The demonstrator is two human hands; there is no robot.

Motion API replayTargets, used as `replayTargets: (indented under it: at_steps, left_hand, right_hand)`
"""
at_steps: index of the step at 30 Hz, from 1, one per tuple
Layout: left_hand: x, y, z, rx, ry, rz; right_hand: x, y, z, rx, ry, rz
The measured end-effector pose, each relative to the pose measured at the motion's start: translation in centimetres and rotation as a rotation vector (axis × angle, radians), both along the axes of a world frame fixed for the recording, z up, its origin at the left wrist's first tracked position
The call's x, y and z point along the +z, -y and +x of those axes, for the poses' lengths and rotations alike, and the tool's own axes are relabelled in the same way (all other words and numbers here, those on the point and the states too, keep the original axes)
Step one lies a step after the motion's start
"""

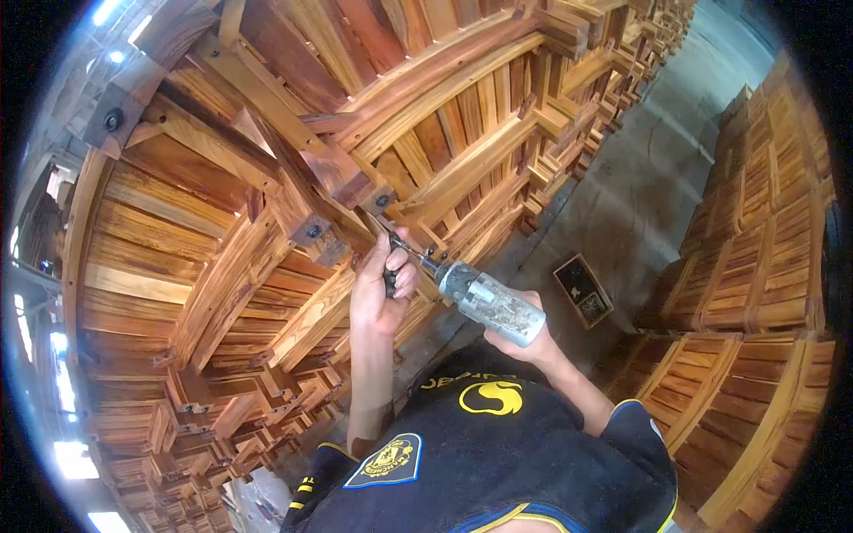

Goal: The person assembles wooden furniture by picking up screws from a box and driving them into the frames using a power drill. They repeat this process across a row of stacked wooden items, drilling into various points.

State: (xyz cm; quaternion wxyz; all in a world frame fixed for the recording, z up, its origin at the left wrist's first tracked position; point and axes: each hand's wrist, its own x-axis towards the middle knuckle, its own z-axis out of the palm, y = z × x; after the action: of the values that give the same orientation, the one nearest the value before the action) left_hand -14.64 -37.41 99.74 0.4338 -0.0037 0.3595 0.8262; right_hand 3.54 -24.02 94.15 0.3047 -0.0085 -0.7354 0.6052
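Observation:
My right hand (526,336) is wrapped round the back of a pale, scuffed power screwdriver (484,300), whose bit points up and left toward the wood. Up at the bit's tip is my left hand (388,277), its thumb and fingers curled closed. Something small and dark shows in that palm; I cannot tell what it is. Just beyond the fingertips stand the square leg ends of a wooden furniture frame (355,191). A dark round foot (313,232) sits on one leg end, and another foot (382,201) on the neighbouring one.
Slatted wooden pieces (444,133) are stacked in rows at the left and top. More slatted wooden panels (755,231) stand along the right. Between them runs a grey concrete floor (657,151), with a shallow wooden box (583,290) of dark small parts on it.

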Motion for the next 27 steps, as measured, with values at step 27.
replayTargets:
  at_steps: [27]
  left_hand:
    - [4.7, -1.3, -1.5, 0.093, -0.2, 0.025]
  right_hand:
    - [4.5, 0.3, -4.4, -0.026, -0.034, 0.06]
